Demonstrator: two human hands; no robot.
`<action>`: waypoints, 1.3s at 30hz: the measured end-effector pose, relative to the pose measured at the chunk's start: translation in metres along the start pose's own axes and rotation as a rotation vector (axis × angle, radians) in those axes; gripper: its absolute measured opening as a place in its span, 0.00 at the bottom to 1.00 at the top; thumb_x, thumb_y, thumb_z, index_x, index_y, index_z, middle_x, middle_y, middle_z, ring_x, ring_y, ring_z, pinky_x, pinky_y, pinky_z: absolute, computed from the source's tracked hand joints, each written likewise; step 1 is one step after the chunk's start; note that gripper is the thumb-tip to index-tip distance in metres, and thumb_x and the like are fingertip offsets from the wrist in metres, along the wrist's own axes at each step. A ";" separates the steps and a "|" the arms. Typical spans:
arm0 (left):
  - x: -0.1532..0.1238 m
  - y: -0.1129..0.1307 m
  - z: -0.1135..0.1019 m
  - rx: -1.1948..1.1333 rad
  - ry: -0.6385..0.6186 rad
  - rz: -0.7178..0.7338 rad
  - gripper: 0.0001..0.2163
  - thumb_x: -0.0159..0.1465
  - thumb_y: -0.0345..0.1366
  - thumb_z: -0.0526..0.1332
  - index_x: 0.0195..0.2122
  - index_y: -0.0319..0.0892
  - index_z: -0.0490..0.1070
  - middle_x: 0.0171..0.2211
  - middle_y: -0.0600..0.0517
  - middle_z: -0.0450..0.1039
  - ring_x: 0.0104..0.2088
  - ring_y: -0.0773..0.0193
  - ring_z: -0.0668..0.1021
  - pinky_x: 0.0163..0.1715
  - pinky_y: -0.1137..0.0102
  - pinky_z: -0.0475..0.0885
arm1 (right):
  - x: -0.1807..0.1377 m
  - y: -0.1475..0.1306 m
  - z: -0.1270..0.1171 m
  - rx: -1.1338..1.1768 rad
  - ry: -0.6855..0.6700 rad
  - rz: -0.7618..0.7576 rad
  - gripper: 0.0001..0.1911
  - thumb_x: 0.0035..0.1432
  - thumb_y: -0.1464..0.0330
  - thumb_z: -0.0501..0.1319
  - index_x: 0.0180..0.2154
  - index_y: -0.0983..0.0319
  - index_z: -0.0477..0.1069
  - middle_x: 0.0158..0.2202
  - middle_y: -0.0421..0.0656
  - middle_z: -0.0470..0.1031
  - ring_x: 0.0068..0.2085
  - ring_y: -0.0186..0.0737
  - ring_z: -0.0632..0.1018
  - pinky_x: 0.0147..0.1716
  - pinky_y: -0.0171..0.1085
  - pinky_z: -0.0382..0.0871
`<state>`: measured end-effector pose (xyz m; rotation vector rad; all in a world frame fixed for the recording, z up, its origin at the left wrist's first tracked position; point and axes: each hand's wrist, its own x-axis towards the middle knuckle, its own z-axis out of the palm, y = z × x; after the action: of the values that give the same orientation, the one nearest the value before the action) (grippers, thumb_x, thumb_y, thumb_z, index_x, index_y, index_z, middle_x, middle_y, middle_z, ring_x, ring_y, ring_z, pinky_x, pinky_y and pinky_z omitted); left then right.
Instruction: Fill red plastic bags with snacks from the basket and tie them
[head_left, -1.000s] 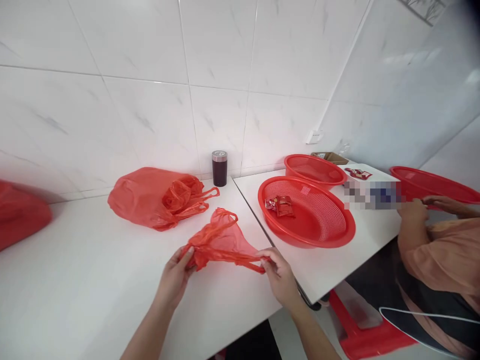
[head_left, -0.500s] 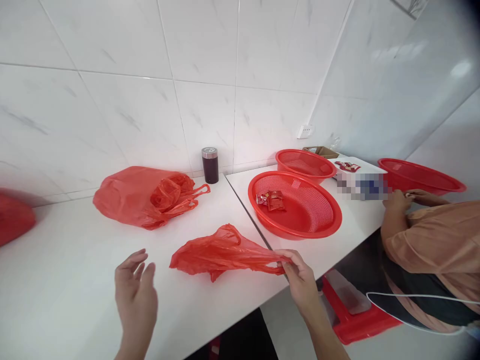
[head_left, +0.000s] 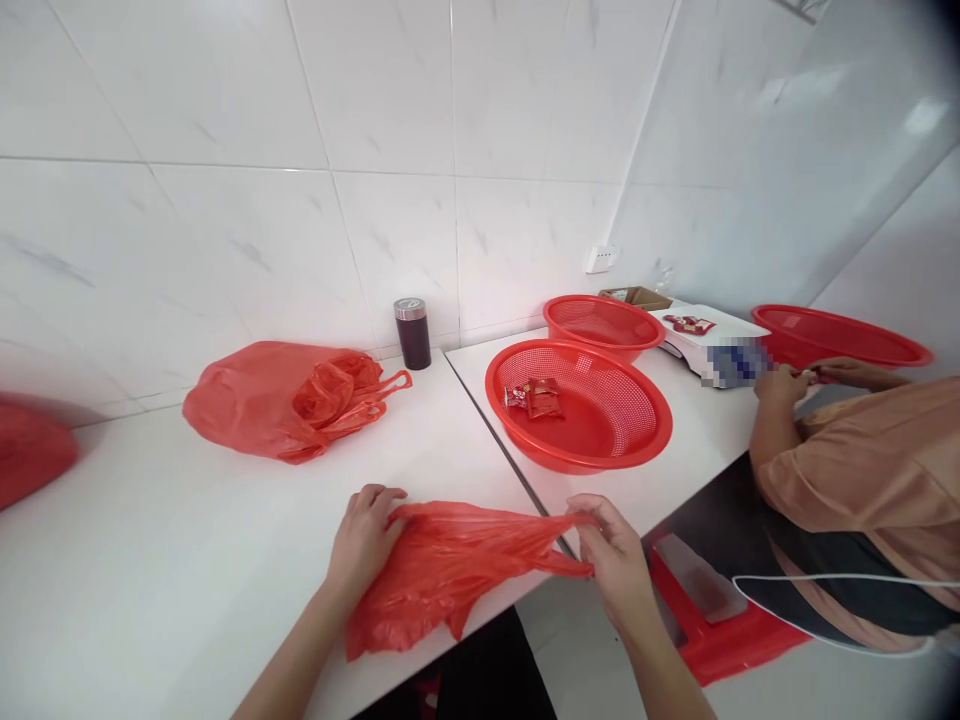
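A thin red plastic bag (head_left: 442, 570) lies stretched along the front edge of the white table (head_left: 150, 560), partly hanging over it. My left hand (head_left: 365, 535) grips the bag's left end with curled fingers. My right hand (head_left: 611, 555) pinches the bag's handles at the right, just past the table edge. Behind them a red mesh basket (head_left: 600, 450) holds two small red packets (head_left: 534, 398).
A stuffed red bag (head_left: 277, 400) lies at the back left, a dark jar (head_left: 413, 334) by the tiled wall. A second red basket (head_left: 604, 322) and a third (head_left: 840, 335) stand further right. A seated person's hands (head_left: 787, 380) work there. A red stool (head_left: 712, 620) is below.
My left hand, which had let go and hovered open, has come back and gripped the bag's left end. The bag has been pulled toward me to the table's front edge.
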<state>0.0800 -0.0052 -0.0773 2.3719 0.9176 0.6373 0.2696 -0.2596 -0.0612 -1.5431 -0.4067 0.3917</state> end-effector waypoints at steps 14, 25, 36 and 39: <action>-0.026 0.063 -0.055 -1.177 -0.373 -0.407 0.12 0.61 0.43 0.64 0.28 0.41 0.68 0.24 0.55 0.71 0.23 0.70 0.70 0.25 0.76 0.66 | -0.039 -0.083 0.038 -0.359 -0.529 -0.641 0.16 0.63 0.75 0.51 0.46 0.57 0.72 0.41 0.43 0.76 0.42 0.38 0.76 0.43 0.36 0.69; -0.030 0.030 -0.102 -1.161 0.286 -0.595 0.07 0.61 0.40 0.62 0.39 0.45 0.70 0.30 0.55 0.72 0.29 0.65 0.76 0.30 0.70 0.73 | 0.018 -0.043 0.069 -1.096 -0.835 0.024 0.20 0.59 0.63 0.56 0.53 0.57 0.68 0.45 0.48 0.77 0.41 0.49 0.79 0.35 0.40 0.68; -0.038 0.054 -0.040 0.513 0.322 0.041 0.07 0.62 0.35 0.61 0.37 0.48 0.79 0.68 0.44 0.45 0.67 0.32 0.45 0.56 0.31 0.44 | 0.013 -0.052 0.099 -1.230 -0.839 -0.143 0.44 0.50 0.71 0.59 0.66 0.53 0.47 0.44 0.47 0.75 0.38 0.46 0.78 0.26 0.34 0.60; -0.021 0.011 -0.046 0.603 0.067 -0.163 0.13 0.60 0.25 0.55 0.40 0.40 0.79 0.68 0.39 0.45 0.65 0.32 0.53 0.54 0.37 0.58 | 0.026 -0.048 0.097 -1.238 -0.935 -0.034 0.32 0.50 0.73 0.59 0.58 0.55 0.64 0.44 0.45 0.77 0.37 0.44 0.78 0.28 0.34 0.62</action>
<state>0.0441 -0.0138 -0.0408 2.7551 1.4833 0.4142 0.2447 -0.1622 -0.0142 -2.4540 -1.6203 0.9354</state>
